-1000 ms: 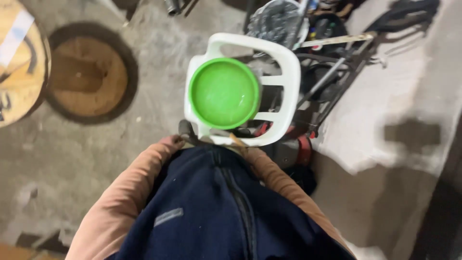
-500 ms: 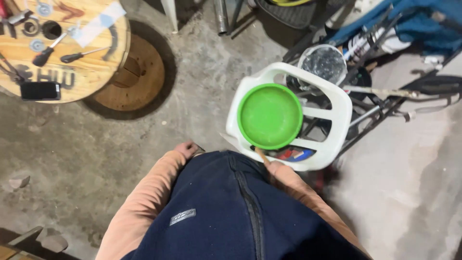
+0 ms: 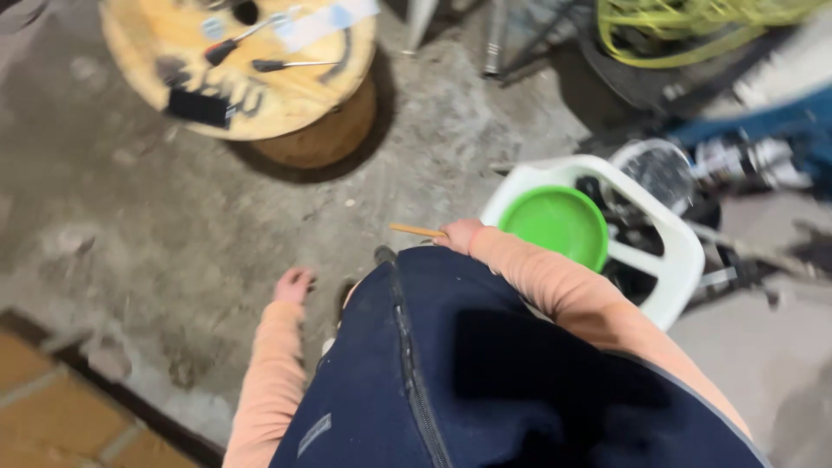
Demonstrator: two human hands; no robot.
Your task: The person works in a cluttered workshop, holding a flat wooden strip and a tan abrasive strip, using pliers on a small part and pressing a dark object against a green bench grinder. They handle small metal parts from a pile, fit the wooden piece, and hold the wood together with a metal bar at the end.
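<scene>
My right hand (image 3: 460,235) is closed on a thin wooden stick (image 3: 418,230) that juts out to the left, just in front of my dark blue vest. Right of that hand a round green bowl (image 3: 556,225) sits on the seat of a white plastic chair (image 3: 676,251). My left hand (image 3: 294,284) hangs low over the concrete floor with its fingers loosely curled and nothing visible in it. Both sleeves are peach coloured.
A wooden cable-spool table (image 3: 251,69) with hand tools and a dark flat object stands at the upper left. Yellow hose (image 3: 685,35), metal frames and clutter fill the upper right behind the chair. A brick edge (image 3: 61,390) runs along the lower left.
The view has swung left and down: chair and bowl shifted to the right, the spool table came nearer. My right hand with the stick and my left hand have come into view.
</scene>
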